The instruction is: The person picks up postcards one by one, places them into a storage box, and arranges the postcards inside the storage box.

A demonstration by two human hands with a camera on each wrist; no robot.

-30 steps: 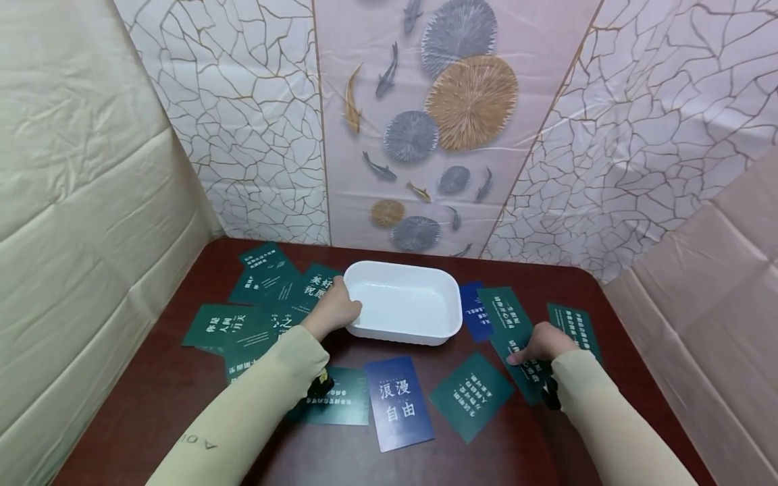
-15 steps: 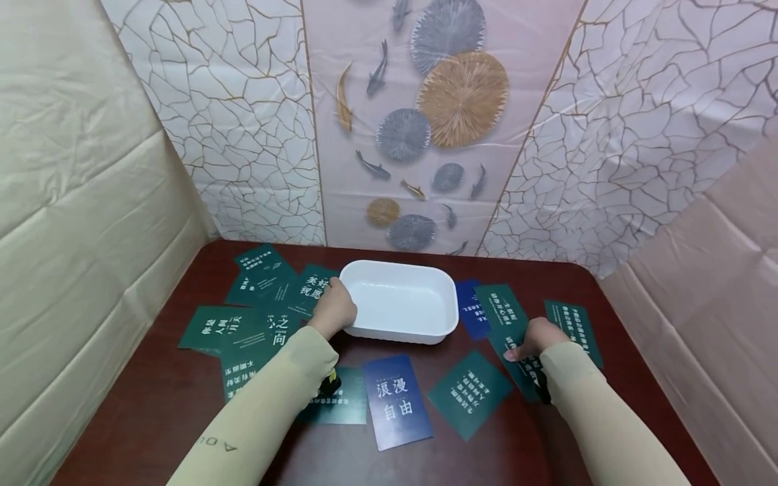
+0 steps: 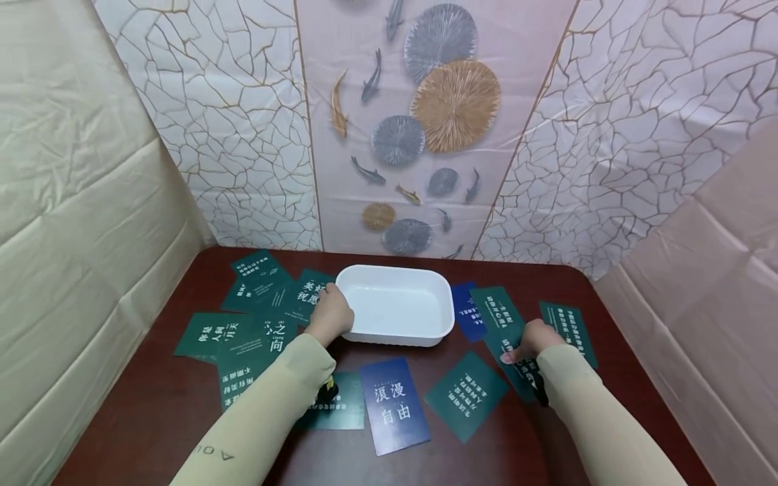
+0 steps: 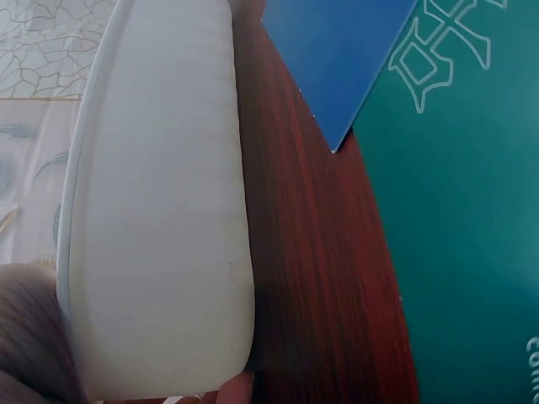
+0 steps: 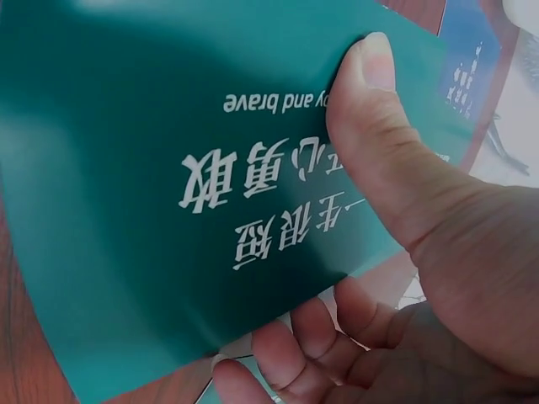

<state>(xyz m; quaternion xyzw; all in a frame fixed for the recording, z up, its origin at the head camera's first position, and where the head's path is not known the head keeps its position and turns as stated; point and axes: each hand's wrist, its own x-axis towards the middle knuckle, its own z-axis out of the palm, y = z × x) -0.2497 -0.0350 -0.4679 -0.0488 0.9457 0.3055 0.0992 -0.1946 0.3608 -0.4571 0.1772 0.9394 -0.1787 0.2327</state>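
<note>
The left hand grips the near-left end of a shallow, white rectangular tub with rounded corners. In the left wrist view, part of the hand lies against the rim while a fingertip shows at the tub's lower edge. The rest of the grasp is cut off by the frame. The tub is at the middle of the dark-red wooden table, toward its far edge.

The right hand, to the right of the tub, pinches a glossy dark-green paper card with white Chinese characters. The thumb lies straight across the printed face, and the curled fingers show at and below the card's edge. The held card bends slightly.

Just right of the tub lies a deep-blue card with white print. Nearer the person are a larger blue card with four big white characters and a green card set cornerwise. Overlapping green cards spread left of the tub.
</note>
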